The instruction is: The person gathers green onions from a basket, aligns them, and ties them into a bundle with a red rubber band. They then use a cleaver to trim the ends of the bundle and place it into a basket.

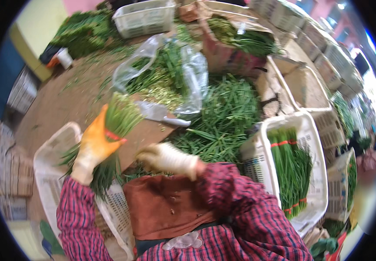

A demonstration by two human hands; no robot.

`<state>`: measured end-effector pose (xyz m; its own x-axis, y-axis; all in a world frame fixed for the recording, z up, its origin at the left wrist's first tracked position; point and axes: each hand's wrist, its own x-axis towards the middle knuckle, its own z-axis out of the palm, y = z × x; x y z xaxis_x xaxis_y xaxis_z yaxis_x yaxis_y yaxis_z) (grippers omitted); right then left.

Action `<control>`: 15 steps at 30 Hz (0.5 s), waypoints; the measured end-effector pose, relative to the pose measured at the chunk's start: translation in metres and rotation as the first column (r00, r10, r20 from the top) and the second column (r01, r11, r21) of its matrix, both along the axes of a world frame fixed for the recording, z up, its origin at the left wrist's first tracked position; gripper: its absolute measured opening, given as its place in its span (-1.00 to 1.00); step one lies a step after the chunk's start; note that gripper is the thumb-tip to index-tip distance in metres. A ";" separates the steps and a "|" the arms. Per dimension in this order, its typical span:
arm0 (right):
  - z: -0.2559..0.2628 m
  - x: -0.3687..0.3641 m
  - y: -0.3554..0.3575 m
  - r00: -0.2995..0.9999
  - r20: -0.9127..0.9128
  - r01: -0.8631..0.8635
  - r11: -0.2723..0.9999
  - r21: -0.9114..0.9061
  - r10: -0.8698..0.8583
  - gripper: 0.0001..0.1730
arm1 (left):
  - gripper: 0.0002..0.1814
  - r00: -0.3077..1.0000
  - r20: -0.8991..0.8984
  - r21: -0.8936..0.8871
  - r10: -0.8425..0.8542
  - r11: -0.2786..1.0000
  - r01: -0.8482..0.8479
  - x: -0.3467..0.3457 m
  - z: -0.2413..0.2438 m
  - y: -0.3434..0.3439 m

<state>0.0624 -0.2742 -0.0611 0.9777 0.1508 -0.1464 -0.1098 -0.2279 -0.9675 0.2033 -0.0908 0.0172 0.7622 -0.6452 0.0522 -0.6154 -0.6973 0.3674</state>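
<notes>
My left hand (98, 137), in an orange and white glove, grips a bunch of green leafy stalks, likely garlic chives (121, 114), bound with a red band, pale stem ends up and leaves hanging down. My right hand (161, 158), in a pale knitted glove, is blurred over my lap with its fingers curled; nothing shows in it. Ahead, a wide-bladed cleaver (152, 111) lies on the brown work surface beside an open clear plastic bag (196, 78) with leaves and cut stem ends. Loose green leaves (227, 114) are heaped right of the bag.
A white plastic crate (320, 182) at my right holds banded bunches; another crate (49, 160) stands beneath my left forearm. A large sack (227, 58) of greens stands at the back, near a white crate (145, 19). Green scraps (90, 29) are piled at back left.
</notes>
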 end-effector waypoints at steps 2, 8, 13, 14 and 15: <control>-0.031 0.000 -0.038 0.982 0.096 0.169 0.981 -0.092 -0.161 -0.64 | 0.23 0.998 -0.006 0.035 -0.059 0.998 0.059 0.022 -0.028 -0.002; -0.102 0.026 -0.103 0.878 0.280 0.478 0.750 -0.458 -0.389 -0.68 | 0.25 0.998 -0.054 0.375 -0.040 0.925 0.057 0.063 -0.108 -0.015; -0.133 0.062 -0.107 0.939 0.265 0.344 0.589 -0.732 -0.218 -0.46 | 0.42 0.992 -0.118 0.479 0.040 0.878 0.021 0.063 -0.143 -0.036; -0.141 0.072 -0.104 0.937 0.296 0.349 0.559 -0.752 -0.187 -0.43 | 0.44 0.996 -0.084 0.396 0.020 0.918 0.015 0.063 -0.146 -0.035; -0.148 0.082 -0.101 0.932 0.327 0.357 0.531 -0.768 -0.154 -0.40 | 0.45 0.993 -0.096 0.419 0.067 0.908 -0.021 0.062 -0.146 -0.039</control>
<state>0.1441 -0.3752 -0.2091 0.9735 -0.1922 0.1238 -0.1298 -0.9103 -0.3930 0.2655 -0.1299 -0.1284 0.7766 -0.5559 -0.2966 -0.5541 -0.8266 0.0986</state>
